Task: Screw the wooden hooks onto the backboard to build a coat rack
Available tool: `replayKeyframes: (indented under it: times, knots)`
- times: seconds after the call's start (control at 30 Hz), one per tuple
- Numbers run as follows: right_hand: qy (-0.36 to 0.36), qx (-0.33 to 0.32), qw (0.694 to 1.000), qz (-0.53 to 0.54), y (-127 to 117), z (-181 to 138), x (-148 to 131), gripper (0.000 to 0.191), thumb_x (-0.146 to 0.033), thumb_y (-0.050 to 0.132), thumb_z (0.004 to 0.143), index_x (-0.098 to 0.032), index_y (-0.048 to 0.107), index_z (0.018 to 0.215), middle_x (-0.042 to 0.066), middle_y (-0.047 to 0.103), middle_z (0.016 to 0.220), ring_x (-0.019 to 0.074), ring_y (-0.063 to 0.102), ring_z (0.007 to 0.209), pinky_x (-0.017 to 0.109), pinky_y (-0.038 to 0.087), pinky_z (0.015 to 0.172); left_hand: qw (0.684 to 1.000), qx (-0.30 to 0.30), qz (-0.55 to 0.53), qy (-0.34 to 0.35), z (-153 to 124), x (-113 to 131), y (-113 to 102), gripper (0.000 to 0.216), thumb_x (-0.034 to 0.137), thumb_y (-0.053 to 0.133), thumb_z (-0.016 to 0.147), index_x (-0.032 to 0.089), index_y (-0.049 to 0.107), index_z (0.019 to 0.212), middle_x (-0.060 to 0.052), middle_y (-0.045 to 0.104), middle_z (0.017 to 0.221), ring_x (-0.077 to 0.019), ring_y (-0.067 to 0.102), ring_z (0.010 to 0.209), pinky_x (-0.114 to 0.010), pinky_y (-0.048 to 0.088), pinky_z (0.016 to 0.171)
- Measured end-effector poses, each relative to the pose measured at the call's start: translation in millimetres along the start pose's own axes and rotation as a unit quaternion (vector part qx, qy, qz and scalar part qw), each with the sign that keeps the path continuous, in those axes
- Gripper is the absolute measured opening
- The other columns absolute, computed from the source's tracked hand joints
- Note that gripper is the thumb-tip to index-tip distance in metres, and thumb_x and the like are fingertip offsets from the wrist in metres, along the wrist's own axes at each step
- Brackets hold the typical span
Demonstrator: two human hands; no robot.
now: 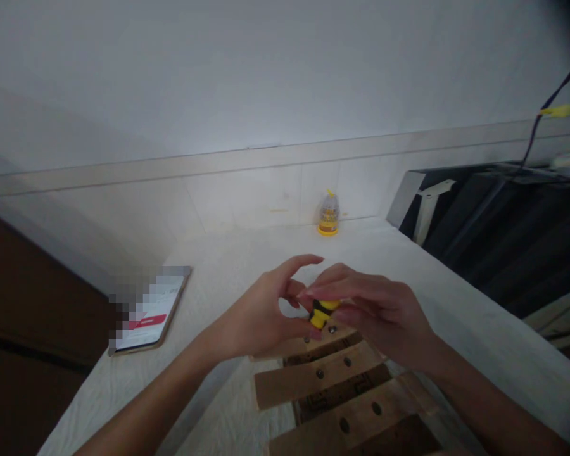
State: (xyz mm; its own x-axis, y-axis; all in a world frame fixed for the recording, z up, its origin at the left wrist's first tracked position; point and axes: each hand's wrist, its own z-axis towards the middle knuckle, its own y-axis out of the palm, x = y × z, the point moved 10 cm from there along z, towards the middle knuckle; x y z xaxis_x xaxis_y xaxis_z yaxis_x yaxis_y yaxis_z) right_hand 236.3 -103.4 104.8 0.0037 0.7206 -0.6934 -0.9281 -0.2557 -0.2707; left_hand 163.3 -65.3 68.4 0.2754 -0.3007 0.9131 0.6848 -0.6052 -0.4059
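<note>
Between my two hands is a small yellow-and-black screwdriver handle [322, 313]. The fingertips and thumb of my right hand [384, 310] pinch its upper right side. My left hand [261, 310] grips the lower left end with its thumb and bent fingers, while its index finger stretches out above. No shaft or bit can be made out. Just below lies a row of light wooden slats [304, 380] fixed across darker printed boards [332, 396]. Round metal screw heads or holes show in pairs on the slats, and my hands partly cover the far one.
Against the wall stands a clear dome-shaped container [329, 215] with a yellow base. A phone [154, 310] with a lit screen lies at the left on the pale table covering [218, 253]. Dark ribbed equipment [484, 221] and a hanging cable [534, 123] are at the right.
</note>
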Motion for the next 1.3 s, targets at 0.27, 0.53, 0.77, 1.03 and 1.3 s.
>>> replayKeyframes:
  times: [0.27,0.53,0.77,1.03,1.3]
  knots:
    - [-0.01,0.116,0.993,-0.006,-17,-5,4,0.016,-0.021,0.07,0.075,-0.028,0.06,0.084,-0.001,0.059,0.083,0.0145,0.058,0.078,0.029,0.049,0.067,0.998,0.037,0.046,-0.01,-1,3,7,0.073,0.024,0.074,0.065,0.023,0.04,0.13,-0.002,0.065,0.088,-0.0168,0.061,0.076,-0.031,0.05,0.069]
    - [0.002,-0.013,1.0,0.027,0,-1,0,0.022,-0.017,0.05,0.09,-0.029,0.065,0.103,0.001,0.068,0.094,0.0138,0.063,0.088,0.03,0.05,0.076,0.995,-0.026,-0.081,-0.058,-2,-12,9,0.096,0.012,0.075,0.058,0.023,0.027,0.14,0.002,0.065,0.078,-0.0138,0.061,0.072,-0.029,0.049,0.071]
    - [-0.018,0.087,0.996,0.012,-13,-3,3,0.017,-0.013,0.066,0.078,-0.028,0.063,0.082,-0.003,0.058,0.078,0.0116,0.055,0.074,0.026,0.047,0.062,0.997,0.016,-0.08,-0.01,-5,2,7,0.09,0.014,0.074,0.062,0.029,0.03,0.139,-0.001,0.062,0.091,-0.0141,0.061,0.076,-0.029,0.051,0.069]
    - [-0.021,0.048,0.998,-0.022,-9,-10,-1,0.026,-0.007,0.058,0.082,-0.03,0.058,0.093,0.002,0.058,0.114,0.0179,0.056,0.106,0.039,0.048,0.087,0.996,0.053,-0.067,0.005,0,-1,4,0.077,0.01,0.074,0.061,0.022,0.042,0.13,0.003,0.059,0.072,-0.0138,0.06,0.069,-0.028,0.05,0.067]
    - [-0.064,0.047,0.996,-0.044,-7,-6,-9,0.022,-0.012,0.062,0.08,-0.028,0.06,0.094,0.001,0.063,0.088,0.017,0.06,0.09,0.034,0.051,0.074,0.991,-0.064,-0.114,0.005,-6,4,19,0.077,0.01,0.055,0.079,0.026,0.017,0.145,-0.005,0.069,0.099,-0.0146,0.063,0.088,-0.028,0.048,0.076]
